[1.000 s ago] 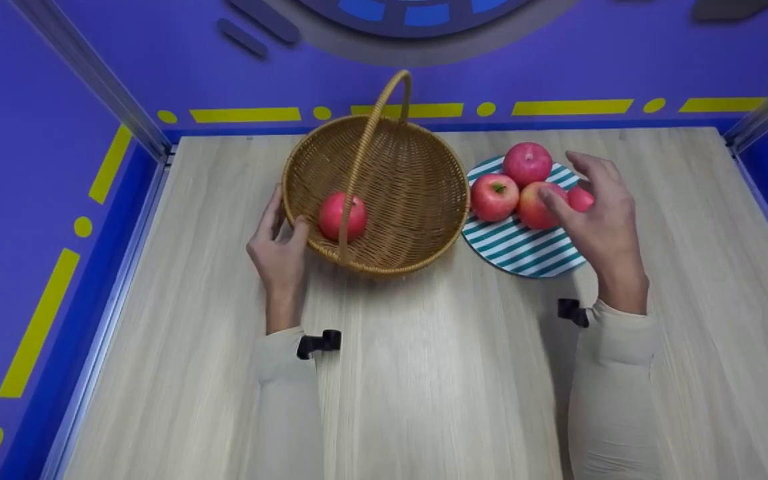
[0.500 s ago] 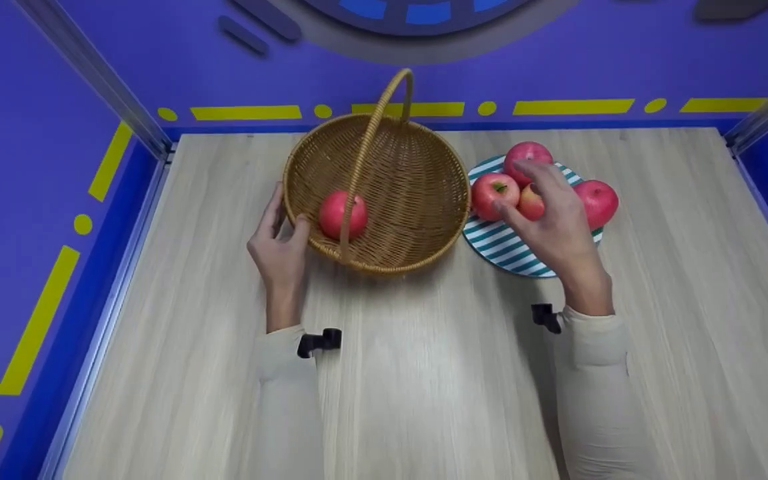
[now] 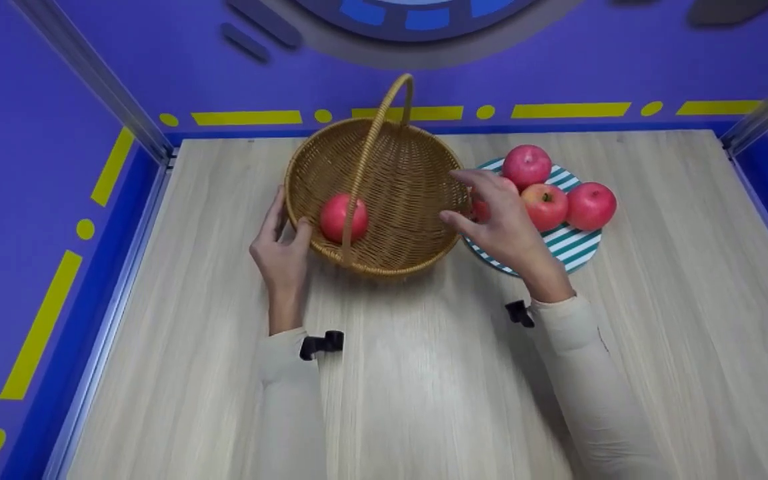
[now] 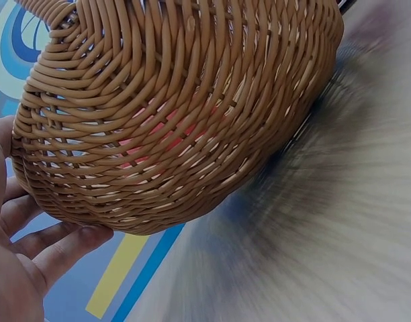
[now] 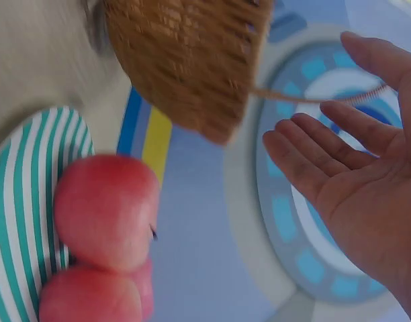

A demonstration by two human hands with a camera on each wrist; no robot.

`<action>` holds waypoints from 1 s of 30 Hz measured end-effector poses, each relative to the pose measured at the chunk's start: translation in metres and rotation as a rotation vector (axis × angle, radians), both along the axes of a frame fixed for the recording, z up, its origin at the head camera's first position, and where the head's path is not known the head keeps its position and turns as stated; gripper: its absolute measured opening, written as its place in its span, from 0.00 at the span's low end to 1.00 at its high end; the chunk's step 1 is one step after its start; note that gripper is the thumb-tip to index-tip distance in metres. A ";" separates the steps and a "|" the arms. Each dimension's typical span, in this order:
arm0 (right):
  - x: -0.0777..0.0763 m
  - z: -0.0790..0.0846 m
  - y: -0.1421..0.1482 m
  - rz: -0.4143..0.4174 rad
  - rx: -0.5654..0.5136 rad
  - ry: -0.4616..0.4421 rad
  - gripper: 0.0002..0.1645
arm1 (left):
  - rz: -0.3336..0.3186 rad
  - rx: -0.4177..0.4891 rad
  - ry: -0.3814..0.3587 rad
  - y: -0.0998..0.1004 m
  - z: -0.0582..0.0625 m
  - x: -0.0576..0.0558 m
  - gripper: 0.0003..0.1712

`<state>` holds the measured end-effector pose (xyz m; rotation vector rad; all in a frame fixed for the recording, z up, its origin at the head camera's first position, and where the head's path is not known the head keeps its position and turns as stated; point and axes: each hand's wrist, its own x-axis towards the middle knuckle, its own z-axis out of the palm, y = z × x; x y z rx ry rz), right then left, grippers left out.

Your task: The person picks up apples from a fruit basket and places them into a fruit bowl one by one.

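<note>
A brown wicker basket (image 3: 417, 200) with an arched handle holds one red apple (image 3: 337, 219) on its left side. My left hand (image 3: 282, 257) grips the basket's left rim, thumb over the edge and fingers against the outer weave. In the left wrist view, the fingers (image 4: 51, 251) support the basket's side. My right hand (image 3: 501, 223) hovers between basket and plate, holding nothing, with thumb and fingers spread apart. On a green-and-white striped plate (image 3: 574, 250) sit several red apples (image 3: 591, 207); my right hand partly hides one of them.
The basket and plate stand near the back of a light wooden table (image 3: 397, 373). Behind it rises a purple-blue wall (image 3: 544, 73) with yellow marks. A metal rail (image 3: 117, 287) runs along the table's left side.
My right hand has moved left from the plate's right side to near the basket's right rim, uncovering the rightmost apple. My left hand and the basket have stayed in place.
</note>
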<state>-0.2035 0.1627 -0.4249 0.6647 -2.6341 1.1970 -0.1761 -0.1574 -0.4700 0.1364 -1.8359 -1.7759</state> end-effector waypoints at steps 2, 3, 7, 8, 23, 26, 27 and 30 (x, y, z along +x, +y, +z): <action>-0.003 -0.001 -0.008 0.028 0.010 -0.035 0.40 | -0.002 -0.007 -0.007 0.001 0.003 0.002 0.32; -0.005 -0.002 -0.012 0.045 0.011 -0.049 0.40 | -0.002 -0.009 -0.012 0.001 0.004 0.003 0.32; -0.012 -0.009 -0.026 0.113 -0.015 -0.071 0.39 | 0.003 -0.019 -0.024 0.002 0.004 0.004 0.32; -0.014 -0.011 -0.029 0.130 -0.022 -0.064 0.38 | 0.004 -0.022 -0.025 0.002 0.004 0.004 0.32; -0.029 -0.030 -0.058 0.169 0.001 -0.026 0.36 | -0.005 -0.034 -0.013 0.003 0.006 0.004 0.32; -0.029 -0.034 -0.059 0.154 -0.001 -0.005 0.35 | -0.016 -0.032 -0.015 0.003 0.007 0.004 0.32; -0.029 -0.035 -0.060 0.147 -0.005 0.001 0.35 | -0.017 -0.034 -0.015 0.002 0.005 0.003 0.32; -0.028 -0.038 -0.063 0.124 -0.012 0.031 0.33 | -0.020 -0.043 -0.011 -0.001 -0.003 -0.001 0.33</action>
